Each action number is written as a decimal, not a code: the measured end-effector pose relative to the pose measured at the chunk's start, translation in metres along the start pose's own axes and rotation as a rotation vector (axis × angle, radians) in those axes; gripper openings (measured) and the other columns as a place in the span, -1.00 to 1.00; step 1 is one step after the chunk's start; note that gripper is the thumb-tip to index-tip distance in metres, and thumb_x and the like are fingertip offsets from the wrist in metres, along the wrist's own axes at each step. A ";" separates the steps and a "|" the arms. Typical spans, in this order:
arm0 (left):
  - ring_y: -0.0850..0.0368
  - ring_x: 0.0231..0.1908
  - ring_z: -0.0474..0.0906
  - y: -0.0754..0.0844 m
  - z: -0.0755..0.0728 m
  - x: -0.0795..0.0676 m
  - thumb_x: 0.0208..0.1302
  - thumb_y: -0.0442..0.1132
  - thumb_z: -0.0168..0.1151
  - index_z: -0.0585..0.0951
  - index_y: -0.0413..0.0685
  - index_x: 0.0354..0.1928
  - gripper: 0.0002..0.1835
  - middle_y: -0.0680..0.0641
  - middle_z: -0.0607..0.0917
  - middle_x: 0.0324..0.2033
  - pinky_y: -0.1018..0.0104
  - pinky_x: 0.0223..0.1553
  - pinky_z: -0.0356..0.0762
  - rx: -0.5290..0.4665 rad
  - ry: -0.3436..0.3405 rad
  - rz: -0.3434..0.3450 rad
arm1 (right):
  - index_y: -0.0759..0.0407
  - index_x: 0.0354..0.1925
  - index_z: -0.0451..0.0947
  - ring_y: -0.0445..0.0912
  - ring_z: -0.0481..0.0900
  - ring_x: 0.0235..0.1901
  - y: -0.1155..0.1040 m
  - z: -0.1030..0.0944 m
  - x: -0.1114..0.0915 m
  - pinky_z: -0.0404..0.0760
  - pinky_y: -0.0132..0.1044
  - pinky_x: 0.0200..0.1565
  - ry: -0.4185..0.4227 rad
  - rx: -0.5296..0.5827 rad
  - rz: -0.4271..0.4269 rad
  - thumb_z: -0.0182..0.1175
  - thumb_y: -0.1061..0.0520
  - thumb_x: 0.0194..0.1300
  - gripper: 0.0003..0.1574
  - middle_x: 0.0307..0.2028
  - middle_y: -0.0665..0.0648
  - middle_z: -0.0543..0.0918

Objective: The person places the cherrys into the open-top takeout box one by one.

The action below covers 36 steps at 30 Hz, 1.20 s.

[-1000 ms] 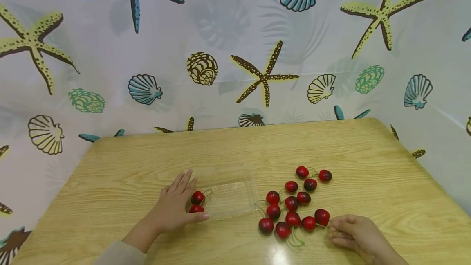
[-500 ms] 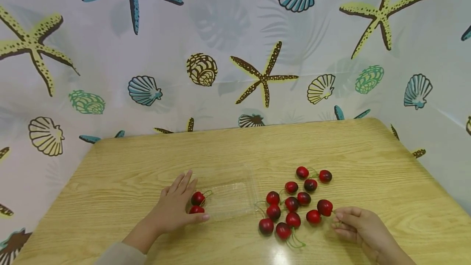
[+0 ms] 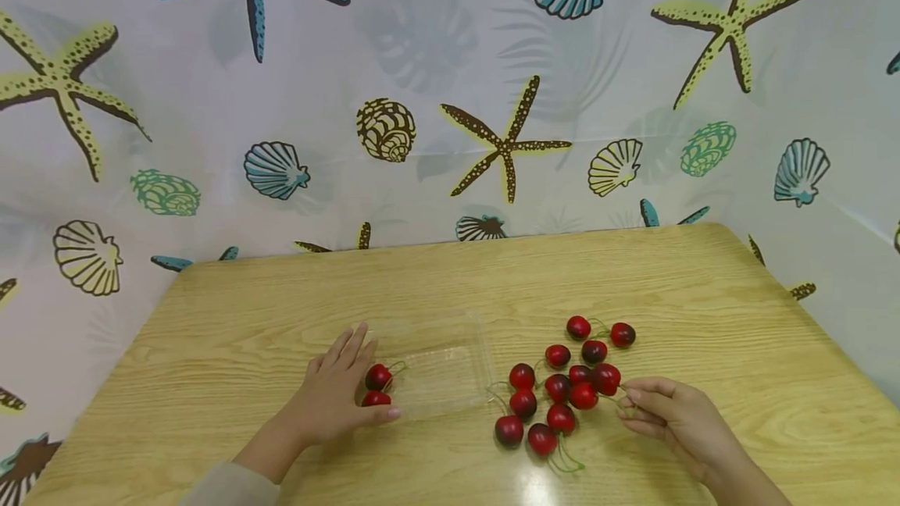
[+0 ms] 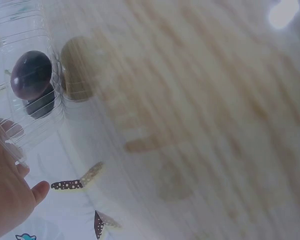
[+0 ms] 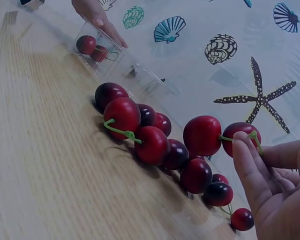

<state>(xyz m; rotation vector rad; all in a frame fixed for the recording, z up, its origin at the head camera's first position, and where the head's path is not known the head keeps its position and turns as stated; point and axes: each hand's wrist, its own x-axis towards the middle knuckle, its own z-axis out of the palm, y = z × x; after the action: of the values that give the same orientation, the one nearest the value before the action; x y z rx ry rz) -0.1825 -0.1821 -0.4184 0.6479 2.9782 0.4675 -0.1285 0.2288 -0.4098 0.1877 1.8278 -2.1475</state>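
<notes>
My left hand (image 3: 333, 393) rests against the left end of a clear plastic container (image 3: 443, 381), its fingers stretched along the rim. Inside that end lie two red cherries (image 3: 377, 377), partly covered by the hand in the head view. With thumb and fingertips, my right hand (image 3: 675, 420) pinches the green stem of a joined pair of cherries (image 5: 202, 136). This pair hangs off the table in the right wrist view, just over the right side of a loose group of dark red cherries (image 3: 523, 403).
The wooden table (image 3: 281, 295) carries the container left of centre, with several cherries spread to its right. Two joined cherries (image 3: 541, 440) lie nearest the front, their stems toward me. A curtain (image 3: 422, 201) printed with shells and starfish hangs behind the table.
My right hand has lifted the pair of cherries off the table by its stem and carried it up and left, over the others. The left hand has stayed at the container.
</notes>
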 end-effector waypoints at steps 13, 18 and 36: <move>-0.08 0.26 -0.35 -0.002 0.000 -0.001 -0.13 0.43 -0.01 0.05 -0.22 0.28 0.08 -0.11 -0.19 0.30 -0.25 0.03 -0.17 0.002 -0.002 -0.006 | 0.44 -0.14 0.38 -0.06 0.57 -0.30 -0.004 0.021 0.006 0.48 -0.28 -0.21 -0.116 0.018 -0.098 0.05 0.21 0.20 -0.68 -0.36 0.10 0.56; -0.08 0.26 -0.35 -0.003 0.000 -0.001 -0.14 0.45 -0.03 0.06 -0.23 0.28 0.08 -0.11 -0.20 0.30 -0.25 0.03 -0.16 0.004 -0.004 -0.007 | 0.41 -0.17 0.40 -0.07 0.58 -0.32 -0.009 0.030 0.009 0.49 -0.29 -0.21 -0.129 0.025 -0.103 0.06 0.22 0.19 -0.73 -0.36 0.10 0.57; -0.07 0.26 -0.37 -0.002 0.000 -0.001 -0.16 0.45 -0.02 0.05 -0.21 0.28 0.09 -0.10 -0.21 0.30 -0.25 0.04 -0.17 -0.011 -0.009 -0.011 | 0.28 -0.30 0.51 -0.12 0.59 -0.38 -0.015 0.064 0.027 0.50 -0.32 -0.27 -0.257 0.093 -0.166 0.03 0.29 0.20 -0.87 -0.40 0.10 0.58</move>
<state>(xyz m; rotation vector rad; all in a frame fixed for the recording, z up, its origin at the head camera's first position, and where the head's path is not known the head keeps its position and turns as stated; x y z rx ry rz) -0.1824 -0.1847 -0.4187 0.6302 2.9668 0.4780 -0.1525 0.1636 -0.3930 -0.2174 1.6495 -2.2479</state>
